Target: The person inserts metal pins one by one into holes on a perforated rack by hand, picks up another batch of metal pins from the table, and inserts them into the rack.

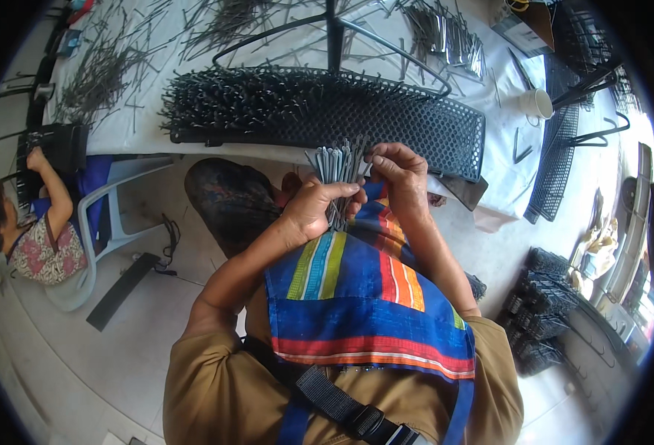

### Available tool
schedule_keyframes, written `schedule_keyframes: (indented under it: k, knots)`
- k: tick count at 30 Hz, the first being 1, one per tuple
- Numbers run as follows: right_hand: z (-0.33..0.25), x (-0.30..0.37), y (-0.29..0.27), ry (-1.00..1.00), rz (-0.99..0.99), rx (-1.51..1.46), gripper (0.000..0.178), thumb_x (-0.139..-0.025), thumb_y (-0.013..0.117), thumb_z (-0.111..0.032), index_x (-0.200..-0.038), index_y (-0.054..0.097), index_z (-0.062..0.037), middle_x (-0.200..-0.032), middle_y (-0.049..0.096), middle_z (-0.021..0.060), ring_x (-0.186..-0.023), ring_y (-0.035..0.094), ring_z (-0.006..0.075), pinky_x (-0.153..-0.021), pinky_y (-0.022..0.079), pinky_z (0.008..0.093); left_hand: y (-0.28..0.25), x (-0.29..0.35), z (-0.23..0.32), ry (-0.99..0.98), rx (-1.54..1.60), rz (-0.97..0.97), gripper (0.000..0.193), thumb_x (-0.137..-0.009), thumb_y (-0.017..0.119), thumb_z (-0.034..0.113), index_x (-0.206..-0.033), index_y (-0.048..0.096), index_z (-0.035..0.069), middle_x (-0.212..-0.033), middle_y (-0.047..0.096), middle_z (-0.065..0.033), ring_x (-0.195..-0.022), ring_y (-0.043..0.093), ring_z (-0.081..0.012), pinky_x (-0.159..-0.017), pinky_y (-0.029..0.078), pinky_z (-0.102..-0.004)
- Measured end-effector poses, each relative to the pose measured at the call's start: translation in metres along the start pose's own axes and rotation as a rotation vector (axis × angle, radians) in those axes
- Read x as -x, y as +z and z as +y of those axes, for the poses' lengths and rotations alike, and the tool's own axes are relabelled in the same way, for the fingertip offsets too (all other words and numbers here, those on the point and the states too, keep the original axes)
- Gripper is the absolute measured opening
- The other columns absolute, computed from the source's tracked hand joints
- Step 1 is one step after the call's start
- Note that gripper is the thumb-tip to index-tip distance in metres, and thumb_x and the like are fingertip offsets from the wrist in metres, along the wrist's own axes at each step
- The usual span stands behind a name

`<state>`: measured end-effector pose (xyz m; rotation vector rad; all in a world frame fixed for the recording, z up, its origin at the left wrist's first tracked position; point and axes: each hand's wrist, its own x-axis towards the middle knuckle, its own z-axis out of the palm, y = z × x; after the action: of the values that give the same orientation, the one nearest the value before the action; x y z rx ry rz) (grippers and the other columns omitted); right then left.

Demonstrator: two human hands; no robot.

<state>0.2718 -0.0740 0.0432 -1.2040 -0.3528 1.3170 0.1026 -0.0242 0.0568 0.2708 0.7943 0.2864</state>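
Note:
A bundle of thin grey metal rods (pixel 332 165) stands upright over my lap, with my left hand (pixel 314 208) wrapped round its lower part. Just to the right of the bundle's top, my right hand (pixel 403 176) is closed in a pinch on what looks like one slim rod, partly hidden by the fingers. In front of both hands lies a long black perforated rack (pixel 438 132) at the table's near edge. Many dark rods (pixel 230 100) stick up densely from its left half, while the holes on its right half show bare.
Loose rods (pixel 104 81) lie scattered over the white-covered table (pixel 145 133), and a bunched pile (pixel 446 37) sits at the far right. A white cup (pixel 536 104) stands near the right edge. Another person (pixel 41 222) sits at left. Black racks (pixel 542 308) are stacked on the floor at right.

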Motion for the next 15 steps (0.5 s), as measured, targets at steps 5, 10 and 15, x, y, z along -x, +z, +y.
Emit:
schedule_keyframes:
  k: [5,10,15]
  knots:
    - [-0.004,-0.012,-0.010,0.017,0.011,-0.131,0.009,-0.080,0.066,0.003,-0.085,0.061,-0.0029,-0.075,0.065,0.0055,-0.053,0.053,0.0092,-0.049,0.043,0.0218,0.001,-0.015,-0.002,0.022,-0.037,0.080,0.015,-0.084,0.063,0.006,-0.097,0.063,-0.001,-0.080,0.067,-0.0124,-0.066,0.064,-0.0189,-0.059,0.052,-0.0298]
    - [-0.030,-0.022,-0.011,-0.277,0.200,0.061,0.015,-0.081,0.060,0.009,-0.092,0.059,-0.0008,-0.072,0.062,0.0071,-0.052,0.053,0.0102,-0.048,0.042,0.0206,0.001,-0.027,-0.003,0.087,-0.007,0.203,0.014,-0.086,0.059,0.002,-0.099,0.063,0.000,-0.083,0.067,-0.0110,-0.070,0.066,-0.0201,-0.063,0.054,-0.0312]
    - [-0.045,-0.043,-0.018,-0.626,0.290,0.260,0.015,-0.079,0.065,0.009,-0.089,0.060,-0.0009,-0.077,0.065,0.0056,-0.056,0.058,0.0092,-0.051,0.046,0.0192,0.002,-0.031,-0.007,0.109,-0.051,0.222,0.017,-0.083,0.062,-0.001,-0.100,0.063,0.000,-0.081,0.067,-0.0113,-0.067,0.066,-0.0207,-0.062,0.054,-0.0302]
